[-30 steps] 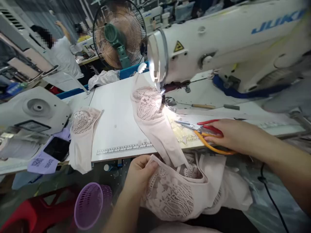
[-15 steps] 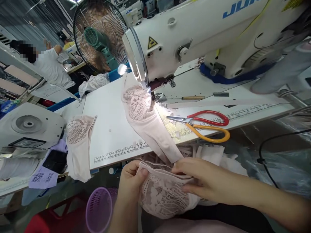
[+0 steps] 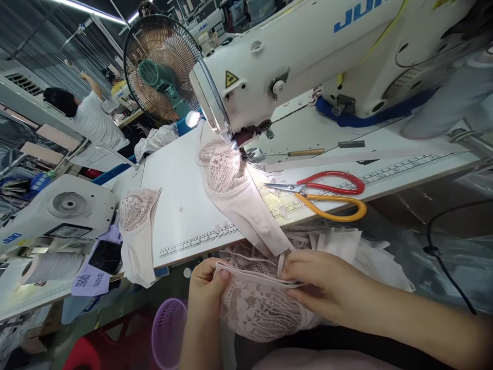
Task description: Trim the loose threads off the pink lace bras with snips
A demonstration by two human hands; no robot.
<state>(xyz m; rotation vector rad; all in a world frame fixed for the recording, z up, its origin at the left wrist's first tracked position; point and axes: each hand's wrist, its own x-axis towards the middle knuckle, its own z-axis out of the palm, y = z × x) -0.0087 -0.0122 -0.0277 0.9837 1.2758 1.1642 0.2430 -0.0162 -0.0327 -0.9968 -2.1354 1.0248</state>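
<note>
Just below the table's front edge, a pale pink lace bra [image 3: 262, 311] is stretched between my two hands. My left hand [image 3: 208, 282] pinches its upper edge at the left end, thumb on top. At the other end, my right hand [image 3: 316, 280] is closed on the same edge, with a strip of fabric rising by its fingers. Another lace bra piece [image 3: 225, 174] lies under the sewing machine's head [image 3: 246, 87], its band [image 3: 256, 221] hanging over the table edge toward my right hand. The machine's needle area is brightly lit.
Scissors with red and orange handles [image 3: 331, 198] lie right of the machine needle. A bra piece [image 3: 136, 231] drapes over the table edge at left, near a phone [image 3: 105, 257]. A purple basket [image 3: 167, 331] stands below. Behind are a large fan [image 3: 157, 72] and another person [image 3: 92, 115].
The camera view has shifted slightly, so the background sits further right. My right fingers have moved a little along the bra's edge, and a fabric strip now stands up beside them.
</note>
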